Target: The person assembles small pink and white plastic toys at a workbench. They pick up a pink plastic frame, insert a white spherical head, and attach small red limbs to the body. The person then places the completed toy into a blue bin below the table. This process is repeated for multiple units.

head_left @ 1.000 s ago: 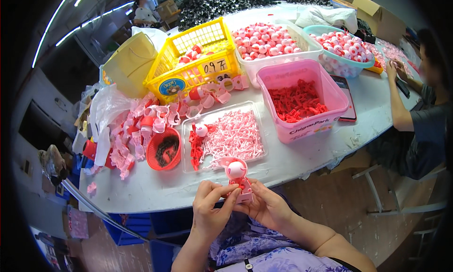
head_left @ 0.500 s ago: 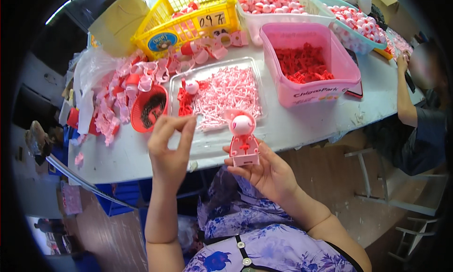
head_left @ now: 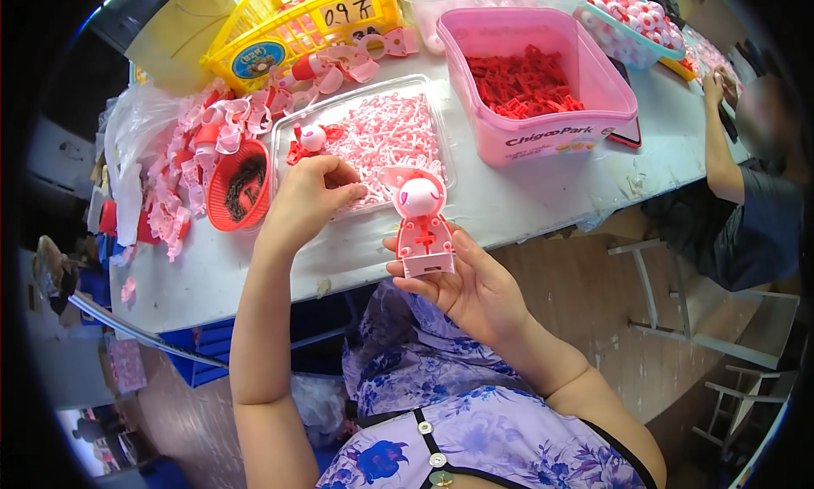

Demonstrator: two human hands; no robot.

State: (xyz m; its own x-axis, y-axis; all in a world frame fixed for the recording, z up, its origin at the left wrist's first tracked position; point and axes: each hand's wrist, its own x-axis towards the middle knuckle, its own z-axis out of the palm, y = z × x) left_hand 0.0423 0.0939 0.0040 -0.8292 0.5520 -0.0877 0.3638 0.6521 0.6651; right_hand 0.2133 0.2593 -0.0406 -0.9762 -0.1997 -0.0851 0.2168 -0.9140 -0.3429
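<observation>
My right hand (head_left: 483,290) holds a half-assembled pink plastic toy figure (head_left: 421,202) upright by its base. It has a round white-and-pink head, an open body shell and a small red part inside. My left hand (head_left: 309,196) is over the near edge of a clear plastic tray (head_left: 449,154) full of small pink stick-like parts (head_left: 394,124). Its fingers are bent together, with their tips at the pink parts; whatever they pinch is too small to make out. Behind that hand, a white-and-pink head piece (head_left: 311,138) lies with red parts in the tray.
Left of the tray are a red bowl of dark screws (head_left: 215,202) and a heap of pink shells (head_left: 174,175). A yellow basket (head_left: 297,39), a pink tub of red parts (head_left: 543,137) and bins of round heads (head_left: 636,39) stand behind. Another person (head_left: 746,192) sits at right.
My left hand has moved from above the table's near side forward to the tray's pink parts. My right hand still holds the toy figure. The whole view has shifted slightly.
</observation>
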